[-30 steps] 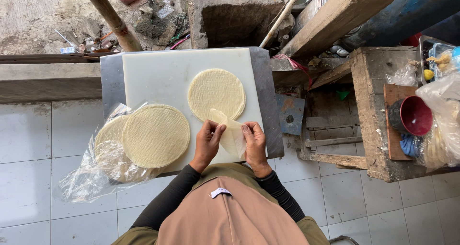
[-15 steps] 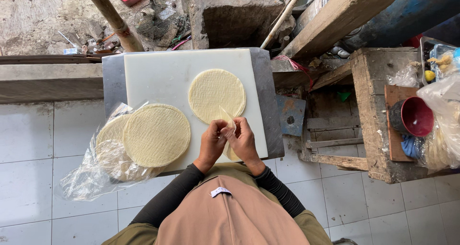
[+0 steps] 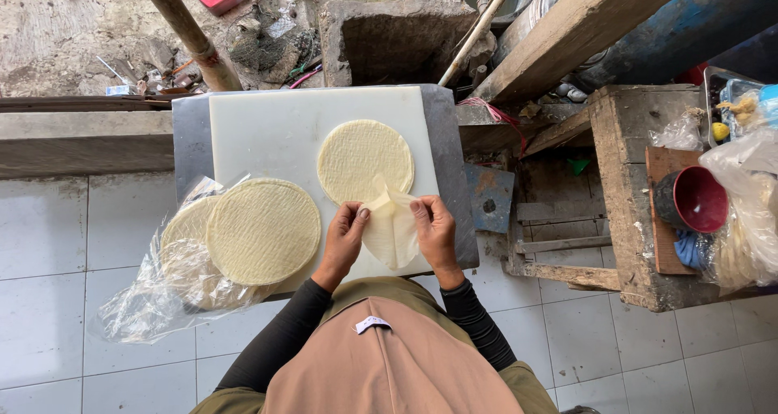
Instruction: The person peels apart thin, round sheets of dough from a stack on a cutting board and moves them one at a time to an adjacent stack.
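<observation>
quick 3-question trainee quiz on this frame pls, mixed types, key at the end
1. True or false: both hands grip the same thin wrapper sheet.
2. Multiple choice: where does the single round wrapper lie? A) in the red bowl B) flat on the white cutting board C) on the floor tiles
3. Fill in: the stack of round wrappers sits partly on an opened clear ______.

Key
1. True: the left hand and the right hand each pinch one side of it, just above the board's near edge.
2. B
3. plastic bag
</observation>
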